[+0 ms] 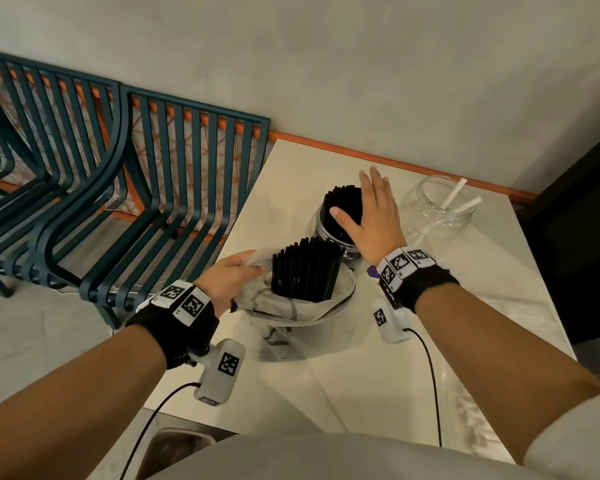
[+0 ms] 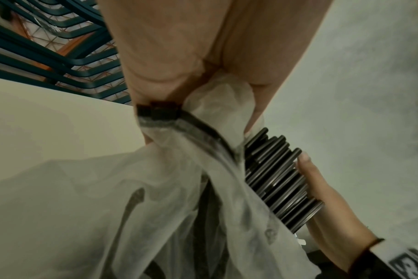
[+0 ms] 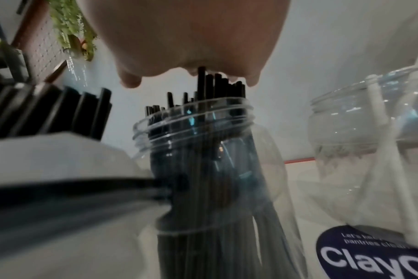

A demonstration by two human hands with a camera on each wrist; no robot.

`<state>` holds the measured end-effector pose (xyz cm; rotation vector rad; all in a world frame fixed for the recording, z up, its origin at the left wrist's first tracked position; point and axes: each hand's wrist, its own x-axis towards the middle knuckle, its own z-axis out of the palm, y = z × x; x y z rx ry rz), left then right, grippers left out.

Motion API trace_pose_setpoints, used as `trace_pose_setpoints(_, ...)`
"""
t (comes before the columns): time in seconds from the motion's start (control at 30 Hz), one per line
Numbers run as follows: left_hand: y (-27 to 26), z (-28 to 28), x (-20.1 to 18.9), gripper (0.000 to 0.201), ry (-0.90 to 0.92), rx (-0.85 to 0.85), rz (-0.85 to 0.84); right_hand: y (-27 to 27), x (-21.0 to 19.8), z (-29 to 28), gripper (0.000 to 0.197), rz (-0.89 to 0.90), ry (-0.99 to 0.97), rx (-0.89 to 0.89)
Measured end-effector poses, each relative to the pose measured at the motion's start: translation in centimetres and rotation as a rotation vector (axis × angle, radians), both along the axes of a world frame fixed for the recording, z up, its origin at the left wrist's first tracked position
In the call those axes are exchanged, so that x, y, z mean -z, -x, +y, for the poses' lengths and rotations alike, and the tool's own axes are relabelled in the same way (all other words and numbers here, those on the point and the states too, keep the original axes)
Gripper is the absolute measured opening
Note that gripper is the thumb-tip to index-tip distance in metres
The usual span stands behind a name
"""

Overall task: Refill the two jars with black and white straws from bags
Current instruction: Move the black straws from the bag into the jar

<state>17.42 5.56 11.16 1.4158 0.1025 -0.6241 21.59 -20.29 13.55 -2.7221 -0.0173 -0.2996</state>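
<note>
Table carries two clear jars: one packed with black straws at centre, the other at its 3 o'clock with two white straws. Right hand lies flat, fingers straight, on the black straw tips, grasping nothing. Left hand pinches the rim of the bag at the full jar's 7 o'clock, more black straws upright inside.
</note>
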Motion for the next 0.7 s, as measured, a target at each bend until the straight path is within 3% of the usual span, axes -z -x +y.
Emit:
trace_pose_setpoints(0.07,0.0,0.0,0.0,0.026,-0.002,0.002,0.0,-1.2,-0.4,0.5,0.086,0.075,0.029,-0.014)
trace_pose_setpoints(0.17,0.0,0.0,0.0,0.025,-0.011,-0.008,-0.003,-2.7,-0.5,1.0,0.074,0.141,0.129,-0.068)
trace_pose_setpoints(0.27,0.0,-0.1,0.0,0.024,-0.004,-0.013,-0.013,-3.2,0.2,1.0,0.05,0.044,0.129,-0.049)
trace_pose_setpoints(0.4,0.0,-0.1,0.1,0.024,0.014,-0.005,-0.021,-3.2,0.5,0.2,0.031,-0.205,-0.089,-0.021)
trace_pose_setpoints(0.47,-0.1,0.0,0.2,0.025,0.022,-0.013,-0.017,-3.3,0.4,-0.2,0.033,-0.261,-0.084,0.01)
trace_pose_setpoints(0.6,-0.3,0.1,0.2,0.025,0.026,-0.031,-0.009,-3.8,0.3,-1.1,0.055,0.005,0.107,-0.011)
trace_pose_setpoints(0.7,-0.4,0.1,0.1,0.026,0.01,-0.031,-0.004,-3.7,0.3,-1.3,0.062,-0.053,0.219,-0.104)
